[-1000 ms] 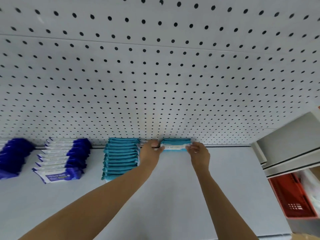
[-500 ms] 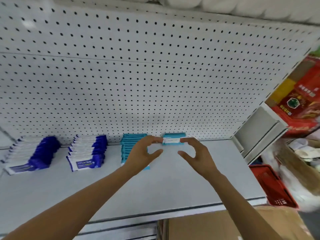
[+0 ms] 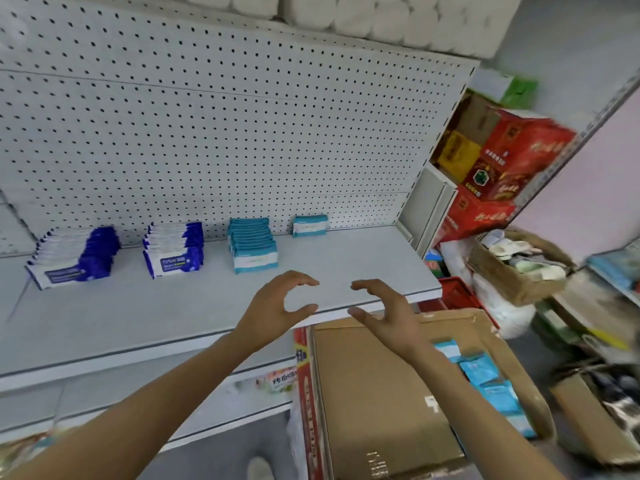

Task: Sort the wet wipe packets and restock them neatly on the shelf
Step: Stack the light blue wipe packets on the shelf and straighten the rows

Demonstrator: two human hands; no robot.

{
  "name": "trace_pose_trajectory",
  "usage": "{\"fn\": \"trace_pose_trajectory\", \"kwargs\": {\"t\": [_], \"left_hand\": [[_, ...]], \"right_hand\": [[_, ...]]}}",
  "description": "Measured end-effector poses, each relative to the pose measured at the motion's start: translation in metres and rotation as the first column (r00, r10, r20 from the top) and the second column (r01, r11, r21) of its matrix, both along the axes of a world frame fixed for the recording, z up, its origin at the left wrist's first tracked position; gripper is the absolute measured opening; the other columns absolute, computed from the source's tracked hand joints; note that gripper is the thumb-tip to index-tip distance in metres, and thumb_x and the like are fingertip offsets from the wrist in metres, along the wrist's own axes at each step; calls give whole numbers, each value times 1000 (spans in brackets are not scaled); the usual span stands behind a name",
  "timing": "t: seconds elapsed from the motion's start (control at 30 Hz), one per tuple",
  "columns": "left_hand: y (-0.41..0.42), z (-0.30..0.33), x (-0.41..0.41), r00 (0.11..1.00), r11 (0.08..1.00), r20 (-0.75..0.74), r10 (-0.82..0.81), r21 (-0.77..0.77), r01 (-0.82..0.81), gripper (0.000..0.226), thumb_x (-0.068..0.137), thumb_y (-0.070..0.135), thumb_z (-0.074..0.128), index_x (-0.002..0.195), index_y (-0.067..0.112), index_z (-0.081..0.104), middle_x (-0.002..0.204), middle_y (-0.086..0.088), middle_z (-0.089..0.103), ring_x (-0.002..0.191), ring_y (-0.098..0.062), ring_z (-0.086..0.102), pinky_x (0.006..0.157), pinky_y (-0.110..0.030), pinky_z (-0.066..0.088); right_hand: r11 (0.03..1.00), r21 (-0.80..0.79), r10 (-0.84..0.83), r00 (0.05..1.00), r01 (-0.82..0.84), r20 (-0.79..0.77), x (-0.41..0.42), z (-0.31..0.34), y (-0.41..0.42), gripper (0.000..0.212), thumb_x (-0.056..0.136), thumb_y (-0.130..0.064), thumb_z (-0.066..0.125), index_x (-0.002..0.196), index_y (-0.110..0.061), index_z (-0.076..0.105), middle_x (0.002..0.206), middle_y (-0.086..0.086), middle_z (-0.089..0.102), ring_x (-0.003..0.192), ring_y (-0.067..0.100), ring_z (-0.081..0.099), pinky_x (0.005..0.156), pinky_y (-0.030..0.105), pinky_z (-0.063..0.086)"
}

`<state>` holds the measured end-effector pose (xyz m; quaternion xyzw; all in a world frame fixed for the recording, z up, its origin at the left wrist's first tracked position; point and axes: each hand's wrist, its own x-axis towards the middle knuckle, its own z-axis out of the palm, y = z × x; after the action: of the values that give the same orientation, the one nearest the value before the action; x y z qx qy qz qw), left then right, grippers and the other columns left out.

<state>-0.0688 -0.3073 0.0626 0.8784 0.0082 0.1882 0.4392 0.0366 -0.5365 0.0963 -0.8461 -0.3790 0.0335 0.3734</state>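
Surroundings: we see red cartons (image 3: 509,174) stacked right of the shelving, a woven basket (image 3: 516,268) of oddments below them, and a red crate (image 3: 459,294) tucked under the shelf's right end.
In the way: an open cardboard box (image 3: 377,403) sits low in front of us, one flap folded across most of its mouth; loose teal packets (image 3: 485,372) show along its right side.
Left hand: we hold the left hand (image 3: 277,306) over the shelf's front edge, fingers and thumb curved in a loose C, gripping nothing.
Right hand: the right hand (image 3: 388,313) mirrors it just beside, over the box's near rim, fingers bent and spread, also bare.
Shelf: a flat pale grey shelf (image 3: 156,313) backed by white pegboard (image 3: 225,133) dotted with small dark holes.
Wipe packets: two rows of blue-and-white packets (image 3: 173,251) stand on the left; a teal row (image 3: 252,245) stands mid-shelf; a lone teal packet (image 3: 309,226) stands against the pegboard, well apart from both hands.
Texture: the packets look soft, glossy and pillow-shaped, each with a pale label.
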Motion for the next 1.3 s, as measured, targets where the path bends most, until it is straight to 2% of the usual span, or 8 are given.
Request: {"fn": "trace_pose_trajectory", "kwargs": {"t": [0.23, 0.47, 0.63, 0.83, 0.93, 1.03, 1.17, 1.3], "left_hand": [[-82, -20, -13, 988, 988, -4, -154, 11, 154, 34, 86, 42, 71, 119, 36, 61, 118, 22, 58, 113, -2, 56, 98, -28, 45], [-178, -57, 32, 967, 976, -140, -215, 4, 218, 35, 85, 45, 71, 117, 40, 61, 119, 35, 53, 114, 13, 48, 98, -11, 36], [-258, -101, 101, 931, 974, -291, -221, -18, 225, 37, 85, 50, 68, 120, 47, 55, 120, 37, 52, 111, 11, 50, 94, -14, 39], [-364, -167, 216, 859, 991, -494, -134, -69, 115, 40, 86, 39, 70, 124, 39, 57, 125, 23, 54, 115, 1, 50, 96, -19, 38], [-407, -199, 276, 810, 995, -583, -54, -98, -5, 44, 87, 25, 71, 129, 27, 57, 125, 20, 48, 116, 0, 46, 95, -14, 34], [-434, -241, 331, 742, 995, -670, -35, -92, -36, 49, 89, 20, 70, 135, 20, 53, 138, 7, 49, 125, -12, 48, 103, -21, 36], [-450, -311, 386, 693, 996, -720, 36, -32, -85, 60, 87, 30, 69, 141, 17, 46, 141, -6, 48, 126, -24, 48, 109, -32, 33], [-459, -373, 432, 652, 990, -746, 139, 112, -82, 63, 86, 30, 71, 142, 18, 44, 145, -5, 47, 135, -27, 40, 110, -34, 28]], "right_hand": [[988, -113, -109, 994, 107, -9, -33, -19, -98, 42, 84, -47, 67, 122, -35, 56, 121, -23, 60, 113, -1, 55, 95, 26, 47], [955, -193, -249, 962, 226, -109, -13, -57, -202, 40, 82, -47, 70, 118, -33, 59, 119, -21, 59, 110, -10, 51, 92, 11, 39], [915, -287, -344, 920, 284, -189, 50, -105, -296, 40, 82, -46, 70, 118, -34, 58, 117, -23, 59, 106, -3, 54, 93, 19, 44], [863, -420, -426, 852, 281, -304, 177, -182, -409, 43, 84, -38, 72, 122, -20, 60, 121, -7, 64, 112, 12, 59, 100, 29, 44], [813, -499, -500, 798, 299, -337, 236, -221, -444, 43, 85, -30, 72, 123, -13, 60, 119, 1, 67, 114, 20, 60, 99, 29, 43], [759, -572, -564, 752, 311, -341, 287, -262, -455, 43, 91, -25, 66, 130, -11, 55, 123, 8, 65, 113, 26, 61, 94, 31, 44], [688, -663, -623, 709, 296, -329, 330, -330, -440, 53, 94, -35, 60, 139, -10, 45, 140, 10, 51, 124, 28, 52, 99, 38, 44], [543, -813, -584, 790, 209, -186, 348, -385, -422, 80, 94, -54, 49, 152, -8, 19, 160, 11, 16, 147, 27, 19, 115, 41, 25]]}}
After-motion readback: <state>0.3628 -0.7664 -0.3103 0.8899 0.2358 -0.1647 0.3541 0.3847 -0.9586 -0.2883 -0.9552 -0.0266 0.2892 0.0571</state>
